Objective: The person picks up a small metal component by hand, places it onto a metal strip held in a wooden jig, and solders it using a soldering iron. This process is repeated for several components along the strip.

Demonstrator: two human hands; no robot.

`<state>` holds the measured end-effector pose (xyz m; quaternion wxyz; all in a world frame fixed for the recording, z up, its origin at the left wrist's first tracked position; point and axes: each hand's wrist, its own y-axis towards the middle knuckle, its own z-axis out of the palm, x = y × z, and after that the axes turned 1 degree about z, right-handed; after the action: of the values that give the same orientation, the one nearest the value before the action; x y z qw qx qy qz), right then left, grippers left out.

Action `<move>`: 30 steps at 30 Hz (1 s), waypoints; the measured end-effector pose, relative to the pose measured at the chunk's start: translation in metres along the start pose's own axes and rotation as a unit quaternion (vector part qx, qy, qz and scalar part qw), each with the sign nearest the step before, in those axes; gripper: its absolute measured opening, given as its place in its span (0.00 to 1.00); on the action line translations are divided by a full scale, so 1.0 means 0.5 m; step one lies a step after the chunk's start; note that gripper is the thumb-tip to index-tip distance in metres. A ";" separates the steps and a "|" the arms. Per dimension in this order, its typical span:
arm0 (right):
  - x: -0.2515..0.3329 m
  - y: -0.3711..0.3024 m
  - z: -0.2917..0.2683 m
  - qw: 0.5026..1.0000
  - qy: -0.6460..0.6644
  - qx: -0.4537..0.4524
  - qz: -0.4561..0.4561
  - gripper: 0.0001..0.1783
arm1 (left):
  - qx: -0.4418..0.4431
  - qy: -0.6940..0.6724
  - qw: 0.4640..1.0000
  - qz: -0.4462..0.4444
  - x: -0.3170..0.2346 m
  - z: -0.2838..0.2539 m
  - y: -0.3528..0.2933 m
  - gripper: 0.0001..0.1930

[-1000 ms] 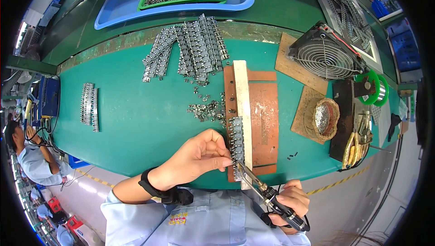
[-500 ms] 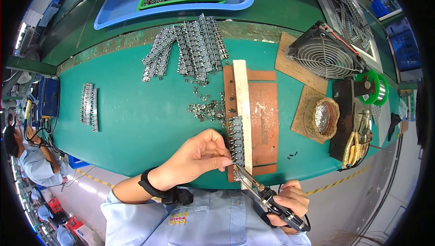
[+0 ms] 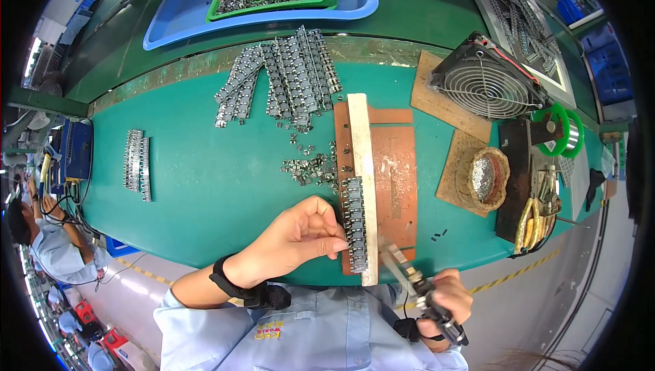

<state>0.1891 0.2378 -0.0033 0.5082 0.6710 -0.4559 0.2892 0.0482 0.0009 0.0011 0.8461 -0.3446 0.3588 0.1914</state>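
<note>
My left hand is closed in a pinch, thumb and forefinger against the left edge of a strip of small grey and black electronic parts. Anything between those fingertips is too small to make out. The strip lies on a reddish-brown board, along a pale wooden bar. In my right hand is a soldering iron, its tip blurred by motion and lifted off the strip, right of the bar. Loose small metal pieces are heaped at the board's left edge.
Stacked part strips lie beyond the board, with two more strips at left. A fan, a solder-crusted cup and a green solder spool stand at right. Far back sits a blue tray; another person works at left.
The soldering iron in my right hand has moved off the strip, right across the wooden bar. My left hand holds nearly the same spot. The view has shifted slightly.
</note>
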 end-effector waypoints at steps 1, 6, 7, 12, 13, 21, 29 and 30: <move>-0.011 -0.009 0.005 0.998 -0.004 -0.066 0.005 0.27 | 0.000 -0.003 1.000 0.001 0.001 0.001 0.000 0.10; -0.060 -0.015 0.026 0.979 -0.012 -0.198 0.053 0.30 | -0.004 0.006 1.000 0.006 -0.003 0.007 -0.002 0.08; -0.065 -0.010 0.029 0.978 -0.011 -0.196 0.073 0.31 | -0.004 0.008 1.000 0.006 -0.004 0.009 -0.004 0.08; -0.058 0.006 0.047 0.960 0.056 -0.251 0.113 0.24 | -0.054 0.212 0.974 0.051 -0.025 -0.023 -0.034 0.05; -0.062 -0.002 0.042 0.963 0.047 -0.235 0.121 0.26 | -0.090 0.311 0.943 0.071 -0.035 -0.037 -0.037 0.06; -0.069 -0.014 0.036 0.970 0.034 -0.206 0.124 0.31 | -0.238 0.579 0.761 0.171 -0.087 -0.052 -0.004 0.09; -0.061 -0.004 0.041 0.962 0.058 -0.224 0.145 0.30 | -0.184 0.609 0.747 0.193 -0.054 -0.020 -0.027 0.06; -0.061 -0.001 0.041 0.962 0.061 -0.225 0.141 0.29 | -0.184 0.609 0.747 0.193 -0.050 -0.014 -0.033 0.06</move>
<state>0.1753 0.2279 -0.0358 0.6267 0.4493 -0.5677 0.2883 0.0378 -0.0174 0.0235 0.3131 -0.4604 0.8147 0.1623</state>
